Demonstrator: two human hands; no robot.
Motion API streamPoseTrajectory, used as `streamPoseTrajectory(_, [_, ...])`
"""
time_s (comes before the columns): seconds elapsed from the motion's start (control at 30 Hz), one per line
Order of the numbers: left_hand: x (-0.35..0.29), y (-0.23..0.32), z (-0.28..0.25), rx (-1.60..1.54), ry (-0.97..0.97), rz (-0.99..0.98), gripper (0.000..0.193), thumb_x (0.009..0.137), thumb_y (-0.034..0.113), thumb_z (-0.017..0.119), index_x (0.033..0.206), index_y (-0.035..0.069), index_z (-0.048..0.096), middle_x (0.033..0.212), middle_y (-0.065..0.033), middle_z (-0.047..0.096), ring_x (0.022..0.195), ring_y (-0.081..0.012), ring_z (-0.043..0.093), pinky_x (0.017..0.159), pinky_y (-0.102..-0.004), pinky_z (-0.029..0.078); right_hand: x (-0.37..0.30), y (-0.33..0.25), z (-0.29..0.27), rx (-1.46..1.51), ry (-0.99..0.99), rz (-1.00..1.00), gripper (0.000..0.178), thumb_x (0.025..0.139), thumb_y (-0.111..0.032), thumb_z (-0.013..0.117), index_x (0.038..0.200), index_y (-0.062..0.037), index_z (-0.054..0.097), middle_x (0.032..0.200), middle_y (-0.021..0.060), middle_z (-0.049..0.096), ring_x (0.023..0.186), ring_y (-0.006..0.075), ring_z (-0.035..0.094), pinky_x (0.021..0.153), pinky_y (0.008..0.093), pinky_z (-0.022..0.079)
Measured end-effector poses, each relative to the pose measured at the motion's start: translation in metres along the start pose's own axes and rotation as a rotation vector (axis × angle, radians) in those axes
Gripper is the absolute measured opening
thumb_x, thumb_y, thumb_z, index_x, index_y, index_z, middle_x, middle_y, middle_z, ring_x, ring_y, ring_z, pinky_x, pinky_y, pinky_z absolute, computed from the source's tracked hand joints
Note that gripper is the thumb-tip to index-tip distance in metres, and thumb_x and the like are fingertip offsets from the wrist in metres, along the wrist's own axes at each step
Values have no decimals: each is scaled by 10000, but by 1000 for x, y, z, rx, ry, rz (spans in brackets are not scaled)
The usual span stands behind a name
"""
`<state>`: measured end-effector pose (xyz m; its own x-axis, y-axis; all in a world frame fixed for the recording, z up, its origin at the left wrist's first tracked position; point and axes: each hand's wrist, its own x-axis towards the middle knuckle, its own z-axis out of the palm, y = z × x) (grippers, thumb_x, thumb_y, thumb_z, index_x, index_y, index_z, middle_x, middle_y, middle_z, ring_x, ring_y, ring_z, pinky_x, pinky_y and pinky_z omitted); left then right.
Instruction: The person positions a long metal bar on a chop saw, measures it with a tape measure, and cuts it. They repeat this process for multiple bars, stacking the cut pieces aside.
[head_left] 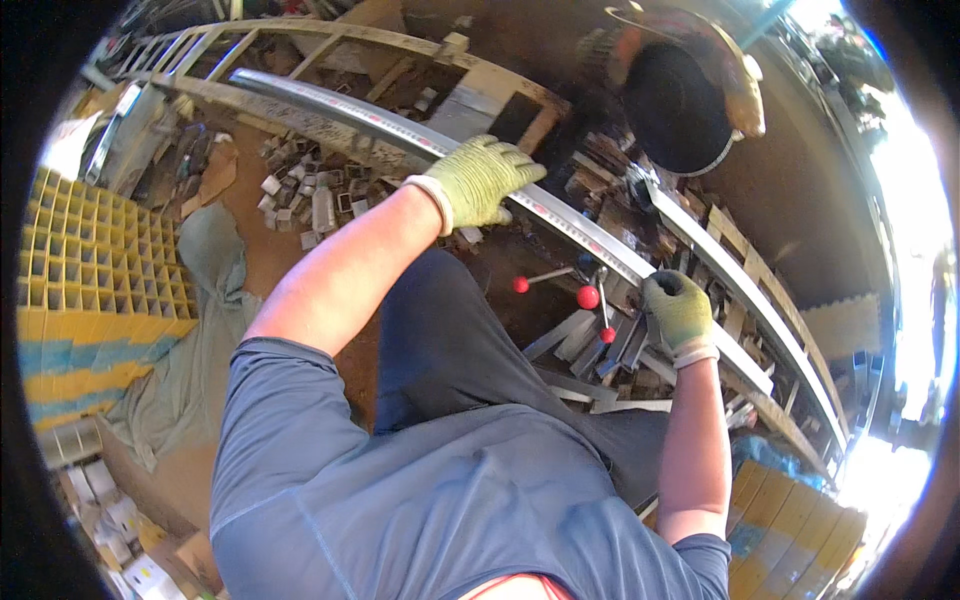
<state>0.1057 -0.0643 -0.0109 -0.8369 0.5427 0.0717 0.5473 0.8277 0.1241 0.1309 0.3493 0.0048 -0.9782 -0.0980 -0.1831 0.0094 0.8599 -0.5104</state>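
A long, pale metal bar runs diagonally from the upper left to the lower right, with a measuring tape marked in black and red along it. My left hand, in a yellow-green glove, lies over the bar near its middle, fingers bent across it and thumb at the near side. Farther right along the bar, my right hand in a matching glove is closed on its edge, thumb on top. The fingers under the bar are hidden. Beneath the bar, between my hands, a lever with red ball knobs sticks out.
Cut tube pieces lie on the ground beyond my left forearm. Yellow stacked square tubes stand at the left beside a grey-green cloth. A ladder-like frame spans the back. A large black disc is at upper right.
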Motion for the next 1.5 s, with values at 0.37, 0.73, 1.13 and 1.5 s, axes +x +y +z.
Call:
streamPoseTrajectory(0.37, [35,-9,19,60,-205,-33,581,912,137,835,1481,131,722,1397,-105,769,1340,-358,702,1171,-519,530,0,105,-40,-60,123,127,416,994,-382,774,1243,-60,858,1151,176,870,1069,318,836,988,435,633])
streamPoseTrajectory(0.73, [-17,-78,-3,169,-210,-217,555,914,93,822,1458,167,748,1384,-132,777,1356,-368,698,1197,-508,520,-9,191,-39,77,147,88,315,1034,-229,772,1252,-10,832,1150,156,872,1072,239,829,993,375,616])
streamPoseTrajectory(1.13, [-61,-153,-13,180,-94,-459,614,848,-87,766,1433,102,768,1505,-159,747,1423,-382,679,1266,-470,514,-3,164,-65,-117,118,136,449,988,-441,775,1262,-94,853,1227,213,830,1168,431,785,1040,502,617])
streamPoseTrajectory(1.5, [91,102,-42,-496,-228,32,637,968,201,836,1561,32,679,1601,-233,676,1518,-405,621,1305,-499,467,-6,182,-62,-133,116,126,415,989,-389,779,1278,-99,846,1236,207,822,1186,415,779,1054,498,608])
